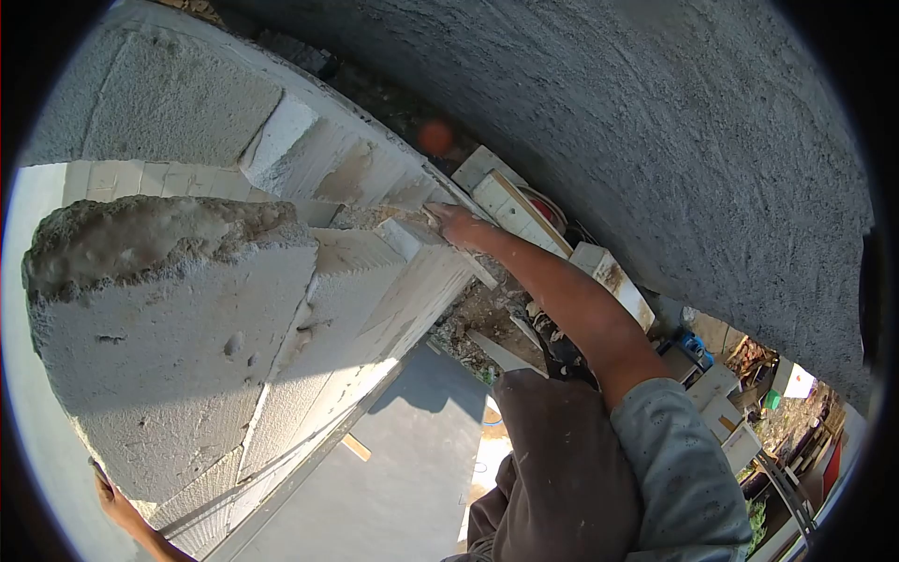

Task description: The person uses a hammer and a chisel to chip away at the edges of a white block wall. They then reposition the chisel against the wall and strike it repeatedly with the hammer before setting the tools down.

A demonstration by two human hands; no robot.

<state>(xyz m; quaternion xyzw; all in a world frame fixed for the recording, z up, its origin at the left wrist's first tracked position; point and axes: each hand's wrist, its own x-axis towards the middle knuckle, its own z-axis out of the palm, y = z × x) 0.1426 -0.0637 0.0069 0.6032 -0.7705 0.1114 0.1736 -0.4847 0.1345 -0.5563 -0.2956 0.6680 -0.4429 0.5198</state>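
My right hand [451, 225] reaches to the top of a white block wall [389, 290], its fingers at the edge of a gap between blocks. What its fingers hold, if anything, is too small to tell. At the lower left, my left hand [110, 496] is at the outer side of a large pale block [173, 347], mostly hidden behind its edge. Rough grey mortar [159, 234] covers that block's upper end. Beyond the gap stands another white block [309, 140].
A rough grey wall [637, 122] rises at the upper right. White blocks [613, 281] and rubble lie below it. A grey surface [403, 459] with a small wooden piece [357, 447] is beneath. Planks and debris [796, 421] are at the lower right.
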